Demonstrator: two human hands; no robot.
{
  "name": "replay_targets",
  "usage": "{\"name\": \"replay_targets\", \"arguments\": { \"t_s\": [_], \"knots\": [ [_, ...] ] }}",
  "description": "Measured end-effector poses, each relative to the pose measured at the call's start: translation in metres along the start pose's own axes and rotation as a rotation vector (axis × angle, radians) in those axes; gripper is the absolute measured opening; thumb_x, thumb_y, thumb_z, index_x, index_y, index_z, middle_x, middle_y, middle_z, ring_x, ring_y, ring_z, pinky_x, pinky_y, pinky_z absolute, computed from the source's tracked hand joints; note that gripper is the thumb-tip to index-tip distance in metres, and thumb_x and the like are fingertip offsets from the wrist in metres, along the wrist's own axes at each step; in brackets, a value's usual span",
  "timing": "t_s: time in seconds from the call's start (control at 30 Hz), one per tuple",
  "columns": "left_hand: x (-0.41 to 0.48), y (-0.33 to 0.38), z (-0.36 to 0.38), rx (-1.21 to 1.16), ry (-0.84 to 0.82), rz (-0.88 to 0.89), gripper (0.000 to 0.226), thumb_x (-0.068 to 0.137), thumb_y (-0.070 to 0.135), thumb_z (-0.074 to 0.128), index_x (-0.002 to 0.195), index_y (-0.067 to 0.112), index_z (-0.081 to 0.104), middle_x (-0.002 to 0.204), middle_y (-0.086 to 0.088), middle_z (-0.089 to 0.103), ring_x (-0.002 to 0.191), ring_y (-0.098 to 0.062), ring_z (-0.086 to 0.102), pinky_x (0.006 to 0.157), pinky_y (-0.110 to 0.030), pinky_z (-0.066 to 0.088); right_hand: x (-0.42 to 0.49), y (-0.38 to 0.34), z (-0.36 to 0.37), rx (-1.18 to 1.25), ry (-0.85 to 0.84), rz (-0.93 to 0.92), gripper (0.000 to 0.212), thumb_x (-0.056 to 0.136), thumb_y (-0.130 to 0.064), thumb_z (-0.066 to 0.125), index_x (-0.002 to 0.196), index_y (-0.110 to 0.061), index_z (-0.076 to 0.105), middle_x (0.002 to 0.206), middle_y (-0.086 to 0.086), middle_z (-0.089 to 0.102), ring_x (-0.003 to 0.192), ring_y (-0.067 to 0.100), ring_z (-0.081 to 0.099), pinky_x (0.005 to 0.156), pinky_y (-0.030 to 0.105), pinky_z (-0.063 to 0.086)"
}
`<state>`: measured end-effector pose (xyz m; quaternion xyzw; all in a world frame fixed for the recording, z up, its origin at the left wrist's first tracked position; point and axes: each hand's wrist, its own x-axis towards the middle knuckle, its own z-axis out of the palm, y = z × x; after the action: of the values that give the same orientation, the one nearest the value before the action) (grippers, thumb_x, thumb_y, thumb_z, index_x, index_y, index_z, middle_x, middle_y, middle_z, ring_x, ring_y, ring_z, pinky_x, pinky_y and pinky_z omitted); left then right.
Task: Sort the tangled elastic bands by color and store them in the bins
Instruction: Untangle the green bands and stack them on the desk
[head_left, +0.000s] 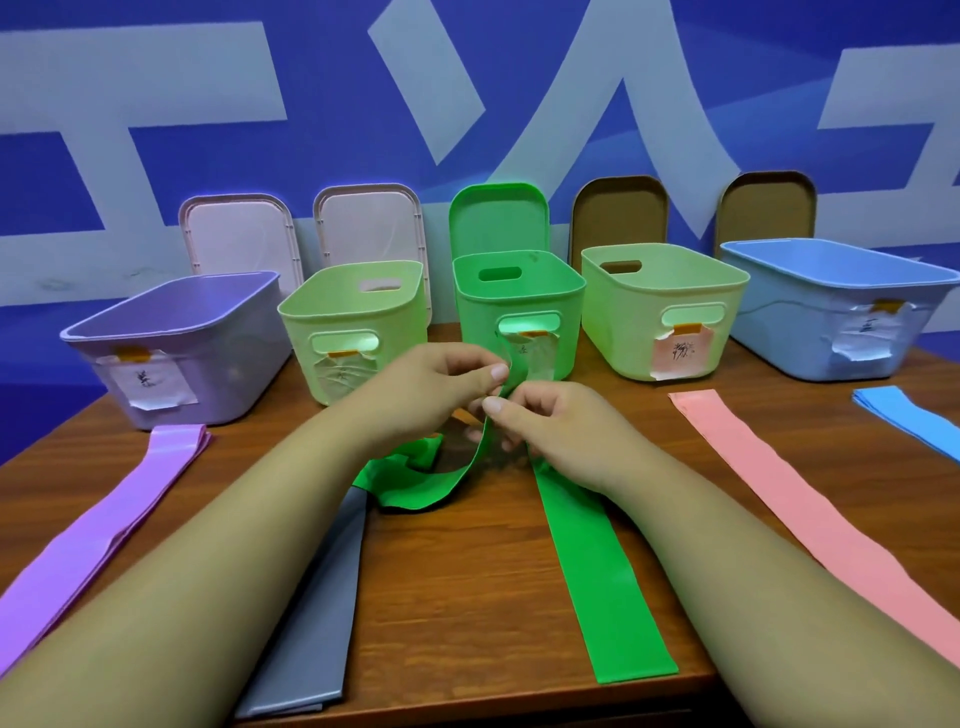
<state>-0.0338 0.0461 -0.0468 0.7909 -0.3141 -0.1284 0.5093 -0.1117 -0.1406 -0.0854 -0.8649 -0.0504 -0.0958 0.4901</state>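
The person's left hand (431, 387) and right hand (556, 431) meet above the middle of the wooden table (467, 597). Each pinches a raised stretch of the green band (597, 571) between thumb and curled fingers, the two thumbs close together. From the right hand one length of this band runs flat toward the near edge. Another part loops left in a crumpled fold that lies over the far end of the grey band (322, 613).

The purple band (104, 525) lies flat at the left, the pink band (789, 488) at the right, and the blue band (904, 415) at the far right edge.

Five open bins stand in a row across the far side, each with a taped paper label. From left to right they are the purple bin (208, 364), the left pale green bin (311, 332), the green bin (519, 306) just beyond the hands, the right pale green bin (649, 322) and the blue bin (805, 322). No band can be seen inside any of them from this angle.

Behind them, lids lean upright against the blue and white wall (156, 156).
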Motion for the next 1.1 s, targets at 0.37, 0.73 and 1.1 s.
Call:
{"name": "replay_targets", "arguments": {
  "t_s": [0.37, 0.73, 1.1],
  "knots": [
    [0.002, -0.014, -0.001, -0.017, -0.06, 0.021, 0.025, 0.107, 0.034, 0.061, 0.1, 0.016, 0.075, 0.088, -0.009, 0.068, 0.079, -0.023, 0.071, 0.077, -0.039, 0.065, -0.001, 0.0, -0.002, -0.047, -0.12, 0.009, 0.04, 0.107, -0.049, 0.058, 0.096, -0.015, 0.077, 0.074, -0.018, 0.074, 0.067, -0.004, 0.061, 0.062, 0.01, 0.043],
    [-0.004, -0.01, 0.0, 0.053, -0.049, 0.064, 0.025, 0.108, 0.039, 0.058, 0.094, 0.026, 0.074, 0.082, 0.002, 0.061, 0.078, -0.007, 0.061, 0.069, -0.015, 0.054, 0.002, 0.006, -0.004, -0.022, -0.165, -0.025, 0.024, 0.111, -0.041, 0.055, 0.11, -0.032, 0.078, 0.101, -0.007, 0.081, 0.079, 0.009, 0.064, 0.091, 0.043, 0.055],
    [-0.009, -0.008, -0.004, 0.001, -0.077, 0.027, 0.033, 0.102, 0.051, 0.059, 0.108, 0.026, 0.079, 0.093, 0.0, 0.066, 0.092, -0.01, 0.064, 0.086, -0.027, 0.058, 0.003, 0.006, -0.005, 0.003, -0.118, 0.004, 0.027, 0.109, -0.045, 0.056, 0.114, -0.03, 0.078, 0.098, -0.007, 0.081, 0.076, 0.007, 0.063, 0.08, 0.035, 0.05]
  ]
}}
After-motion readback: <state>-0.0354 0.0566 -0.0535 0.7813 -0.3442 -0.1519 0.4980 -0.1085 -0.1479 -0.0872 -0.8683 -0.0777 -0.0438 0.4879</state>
